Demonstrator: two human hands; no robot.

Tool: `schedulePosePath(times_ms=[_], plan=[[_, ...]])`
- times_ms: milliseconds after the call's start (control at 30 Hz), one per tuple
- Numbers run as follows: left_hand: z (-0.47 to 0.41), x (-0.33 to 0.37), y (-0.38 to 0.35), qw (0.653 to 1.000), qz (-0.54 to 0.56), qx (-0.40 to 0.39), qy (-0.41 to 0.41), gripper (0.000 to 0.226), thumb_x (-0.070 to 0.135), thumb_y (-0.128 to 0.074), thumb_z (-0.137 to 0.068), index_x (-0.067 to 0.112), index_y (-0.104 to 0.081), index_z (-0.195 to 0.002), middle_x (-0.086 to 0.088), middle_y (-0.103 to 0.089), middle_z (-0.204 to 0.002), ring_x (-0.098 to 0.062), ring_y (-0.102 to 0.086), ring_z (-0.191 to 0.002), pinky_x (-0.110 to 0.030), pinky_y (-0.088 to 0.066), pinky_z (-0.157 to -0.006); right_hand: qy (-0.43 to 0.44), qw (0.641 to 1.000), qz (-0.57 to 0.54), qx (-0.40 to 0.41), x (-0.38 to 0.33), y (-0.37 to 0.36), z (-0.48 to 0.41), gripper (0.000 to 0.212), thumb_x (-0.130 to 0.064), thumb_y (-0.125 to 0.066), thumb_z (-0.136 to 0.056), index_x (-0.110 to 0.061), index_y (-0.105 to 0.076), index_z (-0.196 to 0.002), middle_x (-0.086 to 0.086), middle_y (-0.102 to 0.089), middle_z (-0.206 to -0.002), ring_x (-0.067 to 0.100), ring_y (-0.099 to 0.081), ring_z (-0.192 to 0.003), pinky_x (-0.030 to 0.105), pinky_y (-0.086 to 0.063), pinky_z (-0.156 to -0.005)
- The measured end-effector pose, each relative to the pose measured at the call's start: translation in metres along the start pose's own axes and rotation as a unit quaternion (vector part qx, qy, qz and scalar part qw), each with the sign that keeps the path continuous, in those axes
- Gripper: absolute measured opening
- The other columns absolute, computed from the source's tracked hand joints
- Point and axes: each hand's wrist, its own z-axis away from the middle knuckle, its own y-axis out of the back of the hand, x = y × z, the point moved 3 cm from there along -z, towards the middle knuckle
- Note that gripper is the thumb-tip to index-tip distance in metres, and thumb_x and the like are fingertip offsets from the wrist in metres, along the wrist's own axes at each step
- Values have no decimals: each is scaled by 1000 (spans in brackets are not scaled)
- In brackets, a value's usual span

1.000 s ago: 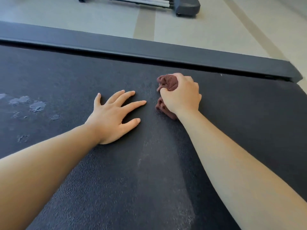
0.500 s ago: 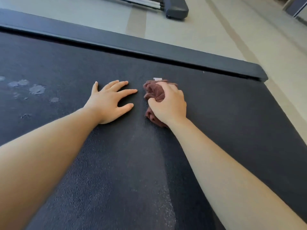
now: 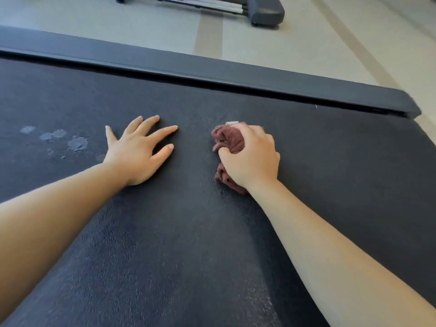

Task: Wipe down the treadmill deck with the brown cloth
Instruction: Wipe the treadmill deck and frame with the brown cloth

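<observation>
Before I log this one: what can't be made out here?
Head view only.
- Brown cloth: mostly covered by the right hand gripping it.
- White tag at the cloth: too small to read.
- Treadmill deck: cut off by left and bottom edges.
- Machine on the floor: cut off by the top edge.

No text, brand, number or sign can be read; the only label-like thing is a small white tag (image 3: pixel 232 123) at the far edge of the bunched brown cloth (image 3: pixel 230 140), and it is too small and blurred to show any writing.
</observation>
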Motion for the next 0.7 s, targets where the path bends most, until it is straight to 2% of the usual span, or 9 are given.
schedulePosePath(times_ms=[200,333,500,700], plan=[[-4,1,-3,1000,4,11,4,54,67,-16,-82,59,-16,-136,13,-14,-154,-17,-4,-143,-66,0,-107,-33,999,-1,10,-17,-27,-98,41,-49,-58,-76,-41,-55,-116,-5,-51,-124,24,-41,-120,44,-35,-87],[-4,1,-2,1000,8,14,11,55,64,-20,-83,56,-20,-137,13,-15,-154,-16,-6,-142,-65,0,-108,-44,999,2,9,-24,-35,-123,42,-49,-59,-75,-40,-55,-116,-3,-51,-125,25,-41,-121,44,-36,-89],[-3,0,-1,1000,21,10,13,56,64,-22,-83,55,-21,-138,12,-16,-154,-16,-6,-143,-64,0,-108,-35,999,-8,-10,-24,-26,-93,48,-42,-59,-76,-37,-52,-124,-6,-50,-130,24,-39,-122,46,-37,-91],[-3,-1,-1,1000,29,11,-2,52,60,-28,-87,52,-25,-138,9,-18,-154,-17,-7,-143,-65,1,-107,-29,999,19,1,-30,-15,4,49,-41,-60,-77,-34,-53,-125,-9,-48,-132,21,-39,-122,43,-37,-89]])
